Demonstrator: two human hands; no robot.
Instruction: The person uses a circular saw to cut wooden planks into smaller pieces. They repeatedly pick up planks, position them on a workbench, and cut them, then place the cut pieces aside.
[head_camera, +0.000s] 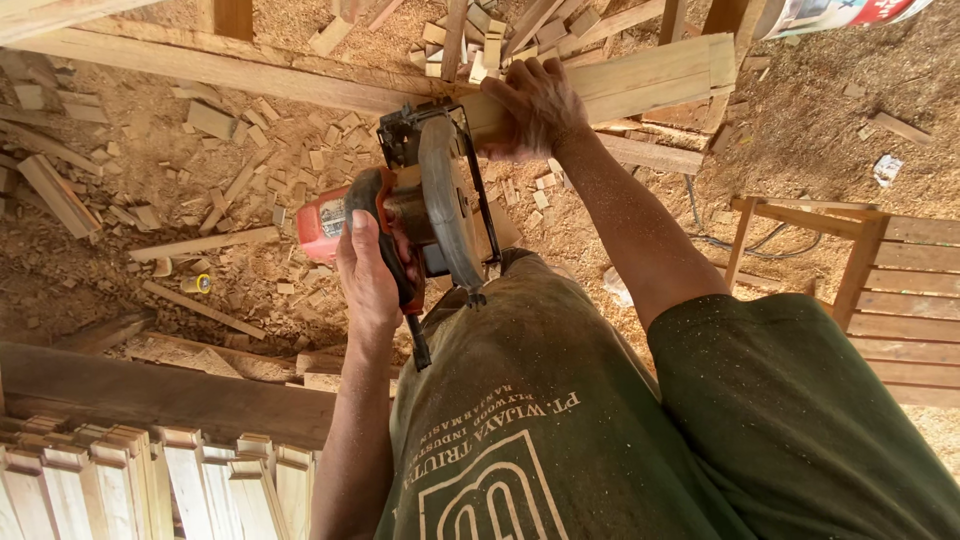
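My left hand (365, 265) is closed around the black and orange handle of a circular saw (440, 200). The saw has a red motor housing, and its blade guard faces me. Its base rests at the near end of a pale wooden plank (650, 75), which runs off to the upper right. My right hand (535, 105) grips that plank just beyond the saw, fingers curled over its far edge. The blade itself is hidden by the guard. Both forearms are dusted with sawdust.
Sawdust and several small offcuts (230, 150) cover the floor. A pile of short blocks (480, 40) lies behind the plank. Pale slats (150, 480) are stacked at lower left beside a dark beam (150, 390). A slatted wooden frame (900, 290) stands at right, with a cable (700, 225) near it.
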